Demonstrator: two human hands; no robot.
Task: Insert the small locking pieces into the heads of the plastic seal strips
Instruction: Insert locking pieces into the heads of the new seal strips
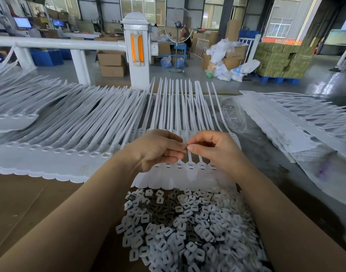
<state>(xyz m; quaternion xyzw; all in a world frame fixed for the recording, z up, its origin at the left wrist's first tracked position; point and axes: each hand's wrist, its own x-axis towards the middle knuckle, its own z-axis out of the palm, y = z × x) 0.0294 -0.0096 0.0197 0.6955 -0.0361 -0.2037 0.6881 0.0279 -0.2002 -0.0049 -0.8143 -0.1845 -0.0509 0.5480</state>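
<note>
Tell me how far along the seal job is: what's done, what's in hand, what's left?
Done: can't tell; the flat white seal strips under the hands show dark slots, fill unclear. In hand: the left hand and right hand meet fingertip to fingertip on one tiny locking piece above that row. Left: a big pile of small white and grey locking pieces, plus the fanned white strips at left, whose sockets look empty.

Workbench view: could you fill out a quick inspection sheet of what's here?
Surface: brown cardboard sheet covering the bench.
Job's things: row of white seal strips with heads near the hands; heap of small locking pieces in front; more strip sheets stacked left and right.
Clutter: crumpled clear plastic bag.
Grips: left hand and right hand meet fingertip to fingertip, pinching something tiny above the strips.
Cables: nothing seen.
Surroundings: white railing post, standing fan, cardboard boxes, stacked cartons on a pallet.
</note>
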